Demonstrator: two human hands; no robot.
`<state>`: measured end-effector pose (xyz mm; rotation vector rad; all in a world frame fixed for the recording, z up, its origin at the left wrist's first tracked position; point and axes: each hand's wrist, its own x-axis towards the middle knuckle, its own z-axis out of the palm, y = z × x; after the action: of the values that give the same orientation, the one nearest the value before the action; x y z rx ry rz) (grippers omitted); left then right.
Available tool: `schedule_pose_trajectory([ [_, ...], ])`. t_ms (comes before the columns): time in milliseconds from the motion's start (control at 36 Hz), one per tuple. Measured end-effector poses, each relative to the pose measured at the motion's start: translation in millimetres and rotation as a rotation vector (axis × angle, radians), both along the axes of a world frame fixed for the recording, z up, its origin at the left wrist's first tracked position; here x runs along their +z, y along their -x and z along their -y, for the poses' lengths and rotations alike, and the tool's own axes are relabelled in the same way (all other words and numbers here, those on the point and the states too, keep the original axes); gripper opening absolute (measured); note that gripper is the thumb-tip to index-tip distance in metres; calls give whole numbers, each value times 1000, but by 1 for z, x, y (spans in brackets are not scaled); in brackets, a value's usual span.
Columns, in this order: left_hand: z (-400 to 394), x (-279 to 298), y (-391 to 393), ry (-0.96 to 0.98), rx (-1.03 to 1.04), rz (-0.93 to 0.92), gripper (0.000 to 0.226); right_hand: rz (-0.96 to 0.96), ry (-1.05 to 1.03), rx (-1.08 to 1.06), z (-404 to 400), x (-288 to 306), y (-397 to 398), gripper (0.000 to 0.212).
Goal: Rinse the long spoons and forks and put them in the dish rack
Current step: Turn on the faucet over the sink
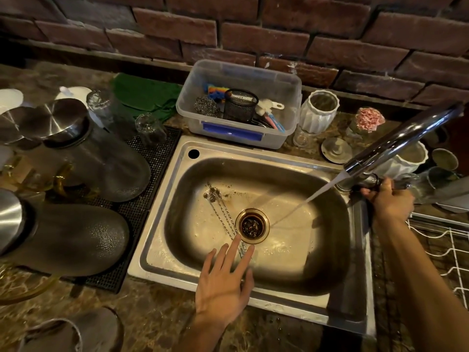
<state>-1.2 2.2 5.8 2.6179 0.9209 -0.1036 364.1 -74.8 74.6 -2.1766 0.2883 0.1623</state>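
**Q:** Grip status, right hand?

**A:** Right hand (388,199) has its fingers curled round the tap handle (373,182) at the sink's right rim. The forearm runs from the lower right corner up to that handle, back of the hand facing the camera.

**Q:** Left hand?

**A:** Left hand (223,283) holds nothing. Fingers are straight and spread, palm down, reaching forward over the near rim of the sink (162,260). The wrist sits over the counter edge; the forearm enters from the bottom of the view.

**Q:** Location of the long spoons and forks?

**A:** Long spoons and forks (223,212) lie bundled on the sink floor, just ahead of the left fingertips. The near ends pass under or between the index and middle fingers; contact cannot be confirmed. The bundle runs diagonally up and to the left from there, just left of the drain strainer (252,226).

**Q:** Water?

**A:** Faucet spout (403,138) angles in above the right hand. A water stream (304,201) falls from it and lands just right of the drain, apart from the bundle.

**Q:** Dish rack?

**A:** White wire dish rack (446,250) sits right of the right forearm, on the counter.

**Q:** Other items?

**A:** A clear plastic tub (236,138) of scrubbers stands beyond the sink; dark jars (101,163) lie on a mat left of the left hand.
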Motion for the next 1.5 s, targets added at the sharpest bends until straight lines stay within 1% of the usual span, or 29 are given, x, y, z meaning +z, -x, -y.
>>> schedule_pose_trajectory([
  [83, 0, 0, 0, 5, -1, -3, 52, 1, -26, 17, -1, 1, 2, 42],
  [278, -1, 0, 0, 9, -1, 10, 52, 48, 38, 46, -4, 12, 10, 45],
  [472, 0, -2, 0, 11, 0, 10, 53, 43, -93, 63, -4, 15, 14, 43],
  [556, 0, -5, 1, 19, 1, 28, 53, 78, -34, 79, -4, 17, 15, 44],
  [639, 0, -7, 0, 18, 2, 35, 54, 72, 38, 85, -4, 16, 13, 44],
  [750, -1, -8, 1, 16, -4, 42, 56, 71, 83, 77, -2, 13, 10, 48],
  [1028, -1, -4, 0, 6, -7, 26, 59, 44, 86, 59, 0, 9, 7, 46],
  [1083, -2, -3, 0, 5, -14, 26, 58, 33, 54, 69, 2, 5, 4, 38],
  [1139, -2, -2, 0, 4, -17, 20, 57, 18, 40, 77, 4, 0, 1, 34],
  [1250, -3, 1, -1, 21, -4, -6, 54, -3, 35, 76, 7, 1, 5, 39],
  [1333, -3, 3, -1, 22, -2, -25, 51, -86, -110, 93, 10, -1, 5, 29],
  [1389, -3, 5, -2, 36, 4, -35, 49, -147, -182, 125, 13, -2, 7, 32],
  [1500, -4, 8, -2, 66, 31, -25, 47, -103, -76, 172, 11, -5, 25, 36],
])
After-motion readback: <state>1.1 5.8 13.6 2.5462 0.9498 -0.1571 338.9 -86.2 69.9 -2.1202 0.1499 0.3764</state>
